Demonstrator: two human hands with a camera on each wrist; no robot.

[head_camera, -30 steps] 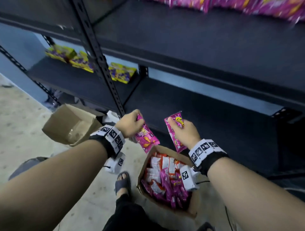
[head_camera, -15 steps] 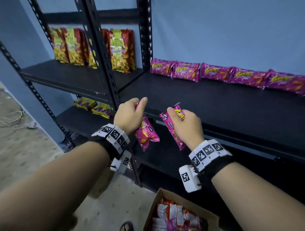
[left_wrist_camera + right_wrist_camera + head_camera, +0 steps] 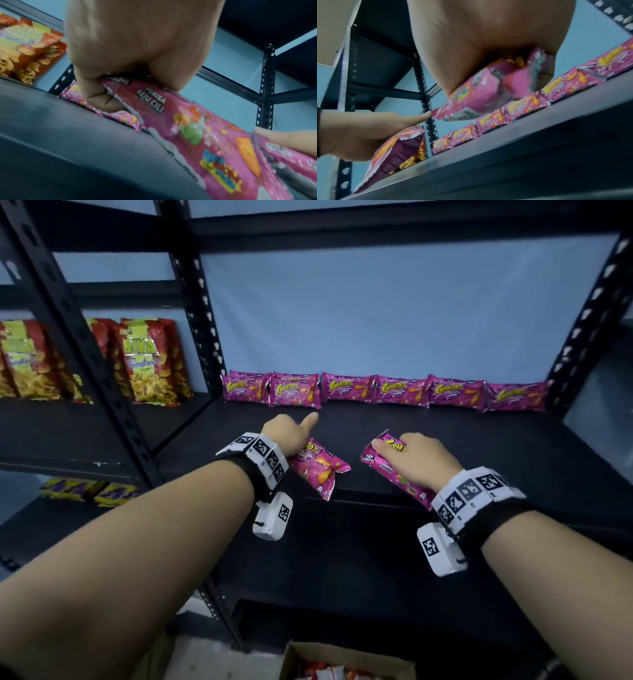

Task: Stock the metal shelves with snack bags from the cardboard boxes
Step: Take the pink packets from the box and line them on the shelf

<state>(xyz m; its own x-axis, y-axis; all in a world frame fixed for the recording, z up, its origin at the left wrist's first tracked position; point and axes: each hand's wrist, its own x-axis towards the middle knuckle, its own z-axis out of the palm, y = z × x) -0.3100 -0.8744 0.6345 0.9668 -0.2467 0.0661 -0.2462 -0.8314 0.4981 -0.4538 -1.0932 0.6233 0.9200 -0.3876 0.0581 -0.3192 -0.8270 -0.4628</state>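
Observation:
My left hand (image 3: 294,429) grips a pink snack bag (image 3: 318,469) by its upper end, thumb pointing forward, above the front of the black metal shelf (image 3: 496,450). To its right, my right hand (image 3: 412,455) holds a second pink bag (image 3: 390,472) slanted over the shelf's front edge. In the left wrist view curled fingers (image 3: 102,100) pinch the pink bag (image 3: 197,128). In the right wrist view the other pink bag (image 3: 479,97) hangs above the shelf lip. Several matching pink bags (image 3: 383,391) line the back of the shelf.
Red and yellow chip bags (image 3: 147,361) stand on the neighbouring shelf to the left, behind a black upright post (image 3: 202,313). Yellow-purple packs (image 3: 89,491) lie on a lower left shelf. An open cardboard box (image 3: 346,659) of snacks sits on the floor below.
Both hands have risen from above the cardboard box to the middle shelf and moved forward, each still holding its pink bag. The box has dropped to the bottom of the view.

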